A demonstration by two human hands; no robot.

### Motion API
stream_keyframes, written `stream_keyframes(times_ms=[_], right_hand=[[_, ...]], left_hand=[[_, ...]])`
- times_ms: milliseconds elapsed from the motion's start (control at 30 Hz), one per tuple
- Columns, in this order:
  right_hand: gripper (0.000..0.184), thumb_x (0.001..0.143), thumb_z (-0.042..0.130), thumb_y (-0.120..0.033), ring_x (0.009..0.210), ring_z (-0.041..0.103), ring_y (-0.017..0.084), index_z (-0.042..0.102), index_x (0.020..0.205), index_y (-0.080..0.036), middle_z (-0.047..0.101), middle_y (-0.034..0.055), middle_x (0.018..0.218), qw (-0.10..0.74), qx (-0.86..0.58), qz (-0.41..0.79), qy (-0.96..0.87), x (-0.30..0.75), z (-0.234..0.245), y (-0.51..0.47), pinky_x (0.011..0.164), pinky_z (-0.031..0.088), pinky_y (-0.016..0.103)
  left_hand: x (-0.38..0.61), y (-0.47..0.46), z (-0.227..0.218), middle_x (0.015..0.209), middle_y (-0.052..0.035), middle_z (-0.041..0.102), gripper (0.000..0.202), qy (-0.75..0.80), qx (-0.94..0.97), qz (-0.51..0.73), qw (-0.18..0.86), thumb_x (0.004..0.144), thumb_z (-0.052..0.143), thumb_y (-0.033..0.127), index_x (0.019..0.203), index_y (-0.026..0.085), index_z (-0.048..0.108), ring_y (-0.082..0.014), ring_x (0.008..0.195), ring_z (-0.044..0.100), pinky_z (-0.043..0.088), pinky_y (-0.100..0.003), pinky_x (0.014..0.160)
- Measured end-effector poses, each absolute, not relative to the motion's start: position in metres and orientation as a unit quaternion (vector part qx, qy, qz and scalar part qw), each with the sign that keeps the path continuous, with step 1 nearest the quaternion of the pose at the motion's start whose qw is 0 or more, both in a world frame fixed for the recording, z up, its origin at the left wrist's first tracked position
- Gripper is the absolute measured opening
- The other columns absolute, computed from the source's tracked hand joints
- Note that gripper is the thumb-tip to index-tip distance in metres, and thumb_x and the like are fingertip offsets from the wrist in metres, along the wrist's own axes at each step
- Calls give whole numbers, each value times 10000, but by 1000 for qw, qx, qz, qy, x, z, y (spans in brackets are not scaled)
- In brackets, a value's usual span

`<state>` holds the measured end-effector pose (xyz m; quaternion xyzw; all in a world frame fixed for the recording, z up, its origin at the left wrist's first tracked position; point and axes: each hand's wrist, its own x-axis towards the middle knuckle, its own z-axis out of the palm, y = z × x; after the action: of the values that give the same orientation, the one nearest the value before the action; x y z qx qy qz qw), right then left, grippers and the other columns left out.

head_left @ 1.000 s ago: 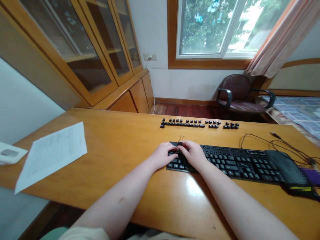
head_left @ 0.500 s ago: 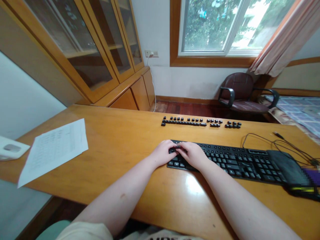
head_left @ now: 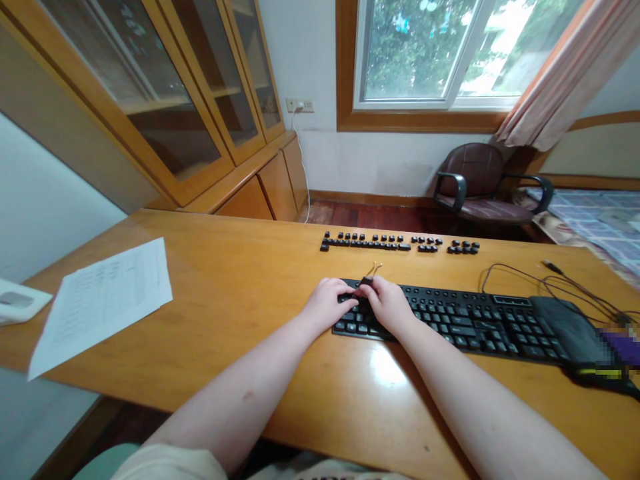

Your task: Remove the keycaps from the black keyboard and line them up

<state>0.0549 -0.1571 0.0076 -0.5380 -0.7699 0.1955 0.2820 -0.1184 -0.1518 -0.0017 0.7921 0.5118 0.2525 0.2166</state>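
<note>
A black keyboard (head_left: 450, 320) lies on the desk with its left end under both hands. My right hand (head_left: 391, 303) is closed around a small black keycap puller (head_left: 367, 281), whose two thin metal prongs point up and away from me. Touching the keyboard's upper left area, my left hand (head_left: 327, 303) has its thumb and fingers curled together, close to the right fingertips. Whatever lies between the left fingertips is hidden. Behind the keyboard, loose black keycaps (head_left: 370, 244) are set out in rows.
The wooden desk (head_left: 240, 267) carries printed sheets (head_left: 105, 297) and a white object (head_left: 23, 300) on the left. A black cable (head_left: 565, 290) coils at the right, near a dark pad (head_left: 567, 327). An armchair (head_left: 475, 180) stands beyond the desk.
The right hand has turned and shifted slightly, bringing the keycap puller's prongs into view pointing upward. The left hand stays on the keyboard. The view has shifted slightly.
</note>
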Motion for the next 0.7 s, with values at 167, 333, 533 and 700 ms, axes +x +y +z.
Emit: stream_keyframes(times_ms=[167, 333, 533, 700], right_hand=[[181, 868, 454, -285, 745, 637, 198, 604, 811, -203, 687, 69, 795, 312, -524, 188, -770, 57, 11, -159, 665, 467, 287], [209, 870, 457, -292, 857, 639, 198, 654, 864, -222, 697, 54, 893, 397, -478, 234, -747, 61, 11, -160, 780, 479, 315], [237, 854, 495, -349, 808, 663, 200, 682, 841, -204, 712, 65, 851, 465, -486, 295, -679, 62, 5, -159, 766, 508, 329], [272, 868, 470, -371, 654, 665, 172, 670, 894, -189, 712, 55, 770, 454, -455, 373, -669, 61, 6, -162, 644, 533, 293]], left_hand=[[-118, -153, 2, 885, -23, 686, 186, 506, 791, 273, 208, 745, 645, 322, 904, 243, 700, -207, 886, 574, 438, -352, 826], [-116, -156, 5, 952, -26, 684, 215, 490, 772, 326, 239, 776, 609, 282, 981, 248, 663, -191, 919, 592, 461, -350, 858], [-115, -159, 4, 1011, -19, 673, 248, 491, 749, 355, 269, 790, 583, 266, 1029, 246, 644, -172, 943, 606, 479, -319, 885], [-114, -161, 4, 967, -31, 682, 241, 495, 736, 370, 278, 782, 598, 286, 1008, 229, 661, -172, 901, 624, 502, -312, 856]])
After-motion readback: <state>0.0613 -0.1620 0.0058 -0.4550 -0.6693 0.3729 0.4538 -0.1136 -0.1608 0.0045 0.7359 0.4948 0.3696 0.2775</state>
